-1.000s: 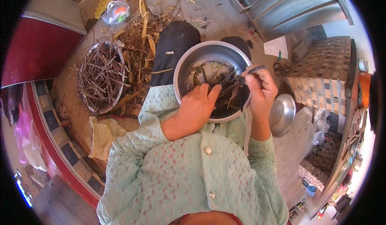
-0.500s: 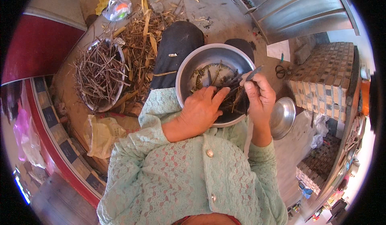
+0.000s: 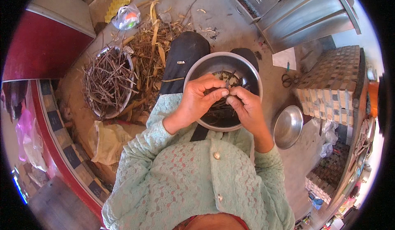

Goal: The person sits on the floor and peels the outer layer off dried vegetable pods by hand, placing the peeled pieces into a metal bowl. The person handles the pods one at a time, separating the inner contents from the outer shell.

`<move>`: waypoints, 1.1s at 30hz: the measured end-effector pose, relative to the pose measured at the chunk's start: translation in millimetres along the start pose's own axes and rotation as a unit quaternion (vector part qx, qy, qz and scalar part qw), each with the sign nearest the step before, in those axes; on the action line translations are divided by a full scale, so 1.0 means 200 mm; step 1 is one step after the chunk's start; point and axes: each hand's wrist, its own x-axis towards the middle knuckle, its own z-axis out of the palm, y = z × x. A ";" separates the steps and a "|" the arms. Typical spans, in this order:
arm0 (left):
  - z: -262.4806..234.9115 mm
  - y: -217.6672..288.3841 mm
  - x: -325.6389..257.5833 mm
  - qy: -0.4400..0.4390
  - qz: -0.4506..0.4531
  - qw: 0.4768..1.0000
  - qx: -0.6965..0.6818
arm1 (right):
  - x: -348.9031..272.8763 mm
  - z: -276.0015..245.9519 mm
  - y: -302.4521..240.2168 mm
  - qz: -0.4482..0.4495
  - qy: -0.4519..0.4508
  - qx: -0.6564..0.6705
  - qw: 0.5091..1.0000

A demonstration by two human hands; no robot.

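A round metal bowl (image 3: 258, 77) rests on my lap. In its bottom lie dark, dry pods (image 3: 218, 111) and small greenish beans (image 3: 222, 74). Over the bowl's middle, my left hand (image 3: 200, 97) and my right hand (image 3: 249, 108) meet, thumb and fingertips pinched. Between them is a thin dark pod (image 3: 228, 84), mostly covered by the fingers. Whether it is split cannot be seen.
To the left stands a basin (image 3: 132, 71) heaped with dry stalks (image 3: 108, 80), beside loose husks (image 3: 146, 51) on the floor. At right are an empty metal basin (image 3: 288, 127), scissors (image 3: 288, 80) and a tiled brick block (image 3: 327, 82). A yellowish sack (image 3: 108, 143) lies at left.
My right hand has come left and down from the bowl's right side with a pod. My left hand has lifted off the pods in the bowl and now meets it.
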 end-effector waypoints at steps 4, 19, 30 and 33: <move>0.01 0.02 -0.01 -0.004 0.009 0.998 0.056 | -0.01 0.01 0.01 -0.005 0.012 -0.018 1.000; 0.05 -0.05 -0.05 0.025 0.007 0.993 0.114 | -0.01 0.07 -0.04 -0.062 0.083 -0.190 0.976; 0.05 -0.05 -0.05 0.035 0.086 0.971 0.221 | -0.03 0.08 0.00 -0.026 0.039 -0.201 0.979; 0.04 -0.05 -0.05 0.032 0.078 0.977 0.198 | -0.02 0.07 -0.01 -0.030 0.027 -0.205 0.978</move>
